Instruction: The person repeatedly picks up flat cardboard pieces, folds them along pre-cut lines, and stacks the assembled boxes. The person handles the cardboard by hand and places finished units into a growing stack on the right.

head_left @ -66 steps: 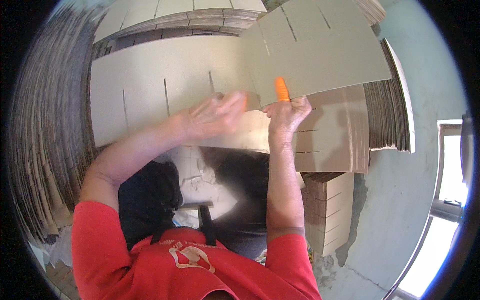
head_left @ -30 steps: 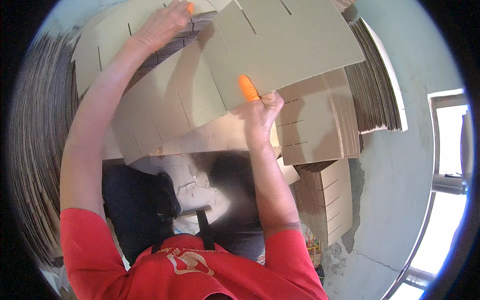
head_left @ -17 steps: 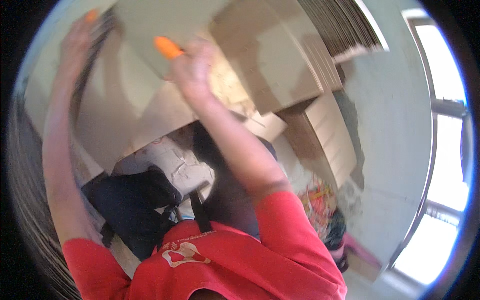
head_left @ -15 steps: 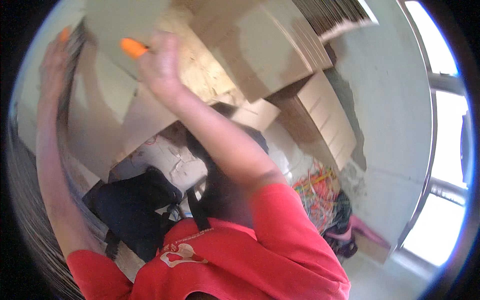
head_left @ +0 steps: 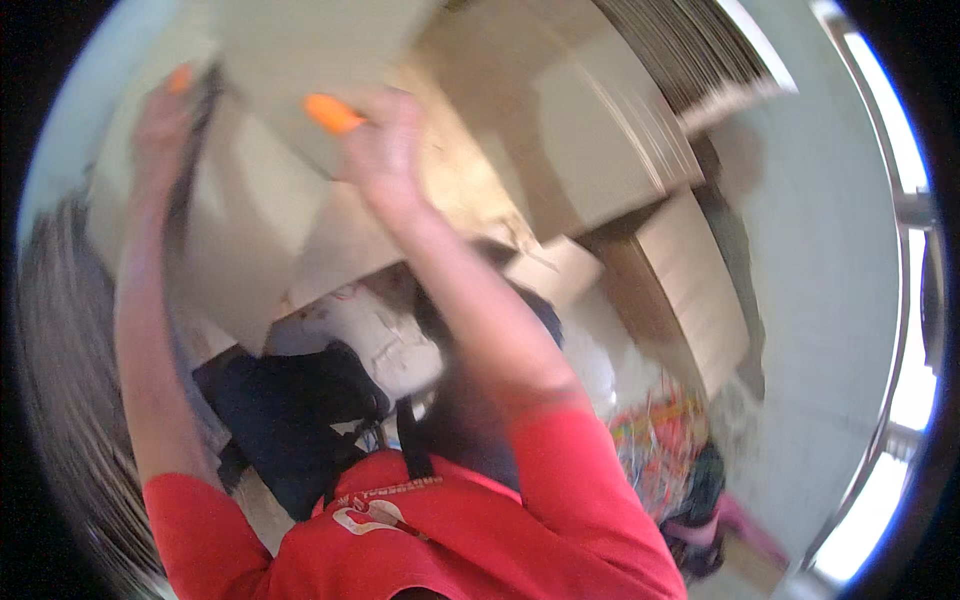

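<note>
Both of my arms reach up to the upper left over pale brown cardboard, and motion blur softens the picture. My left hand [head_left: 163, 130] grips the left side of a large cardboard sheet [head_left: 290, 45]; an orange cover shows on its thumb. Farther right, my right hand [head_left: 385, 145] is closed at the sheet's right edge, its orange-covered thumb [head_left: 333, 113] lying on top. The fingers under the sheet are hidden. Below both hands, another cardboard panel [head_left: 240, 215] slants down toward me, with shadows across it.
Stacked flat cardboard [head_left: 600, 130] lies right of my right hand, beside a folded cardboard piece [head_left: 695, 285]. More stacked sheets [head_left: 70, 350] line the left. Tangled coloured straps [head_left: 655, 440] lie low on the right. A black cloth item [head_left: 290, 410] and a whitish package [head_left: 385, 340] sit near my body.
The whole view has shifted, so hands, cardboard and surroundings appear farther right and slightly lower. Both hands keep their hold on the cardboard sheet.
</note>
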